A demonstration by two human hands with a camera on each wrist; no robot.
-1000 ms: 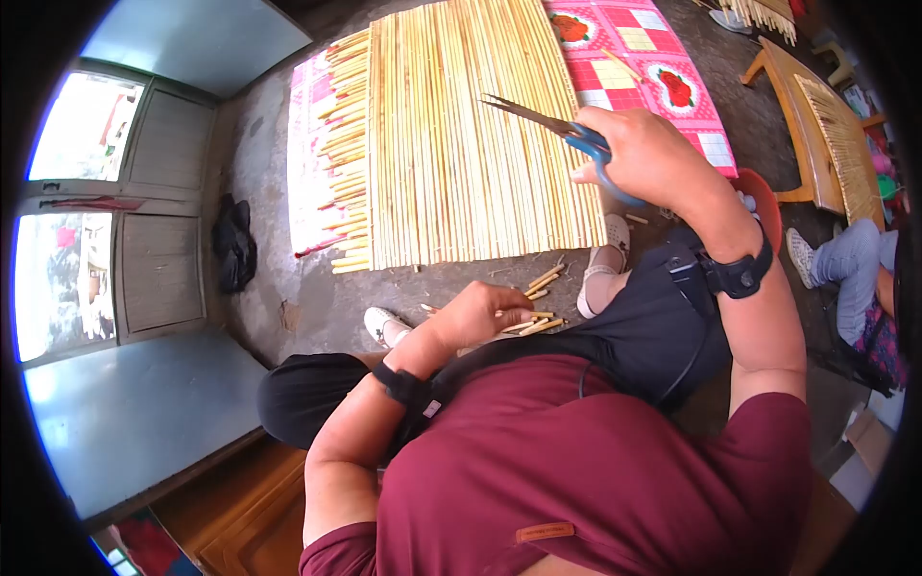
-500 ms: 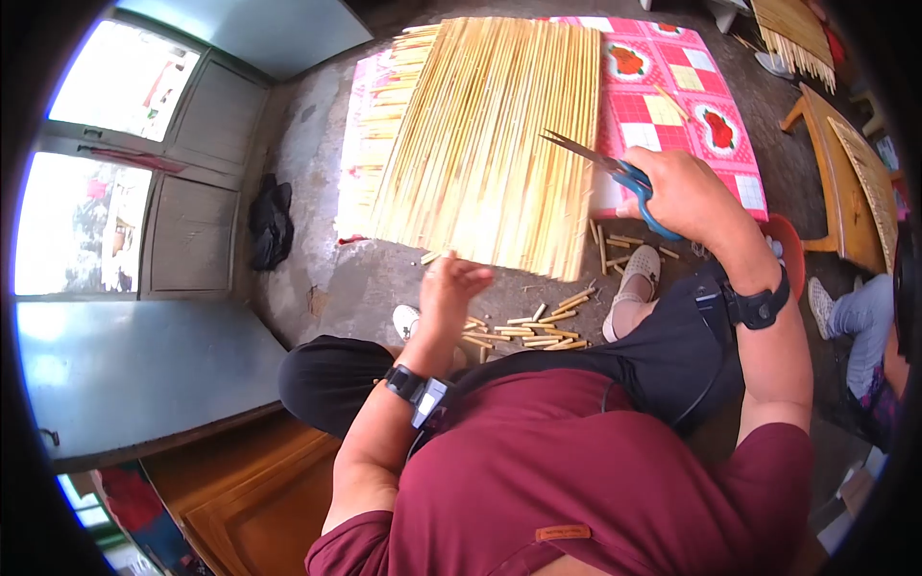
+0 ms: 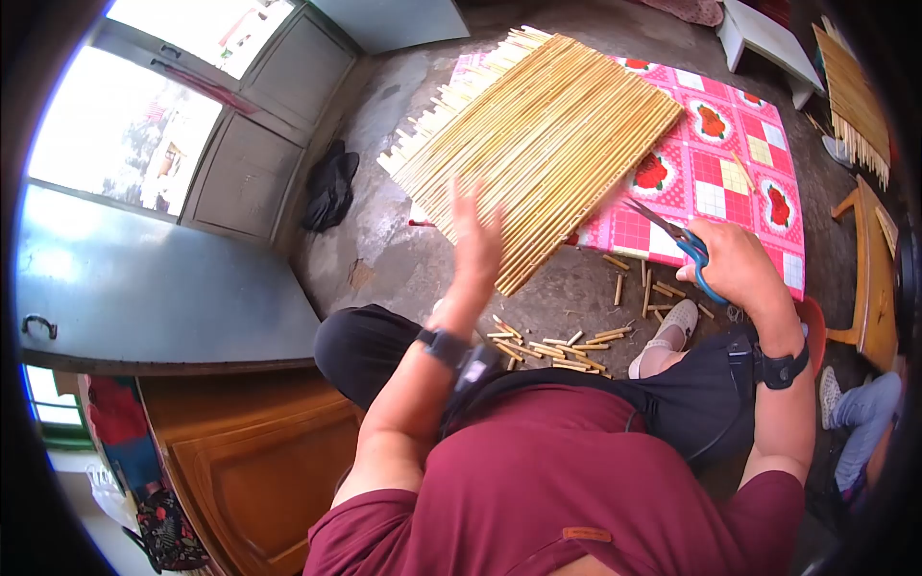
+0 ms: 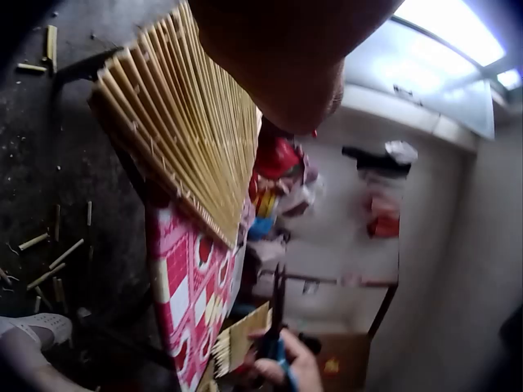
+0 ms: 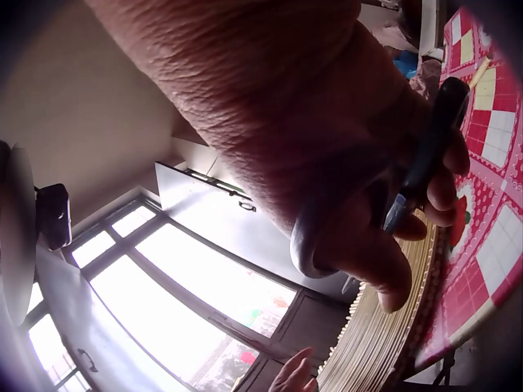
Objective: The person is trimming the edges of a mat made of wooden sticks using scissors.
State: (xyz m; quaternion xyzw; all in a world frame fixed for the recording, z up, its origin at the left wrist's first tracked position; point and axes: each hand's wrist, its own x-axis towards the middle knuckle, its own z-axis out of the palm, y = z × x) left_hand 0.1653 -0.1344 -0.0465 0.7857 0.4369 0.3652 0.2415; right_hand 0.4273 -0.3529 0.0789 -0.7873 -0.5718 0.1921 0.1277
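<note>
A mat of thin yellow reed-like sticks (image 3: 547, 134) lies diagonally on a table with a pink patterned cloth (image 3: 711, 197). Its near corner juts past the table edge, and uneven pale stick ends (image 3: 437, 113) stick out along its far left side. Over the near left part of the mat, my left hand (image 3: 477, 240) is raised with fingers spread, blurred, and nothing in it. Off the mat's right side, my right hand (image 3: 735, 264) grips blue-handled scissors (image 3: 693, 254), their blades pointing toward the mat. In the right wrist view, fingers hide much of the scissors.
Cut stick pieces (image 3: 567, 355) are scattered on the floor by my shoes (image 3: 677, 322). A red tub (image 3: 814, 326) stands beside my right knee. Grey cabinets (image 3: 250, 182) line the left wall, near a black bag (image 3: 331, 187). Another person's legs (image 3: 864, 413) show at right.
The mat has turned clockwise on the table, its near corner now over the edge. My left hand rose from near my lap to the mat. My right hand keeps hold of the scissors.
</note>
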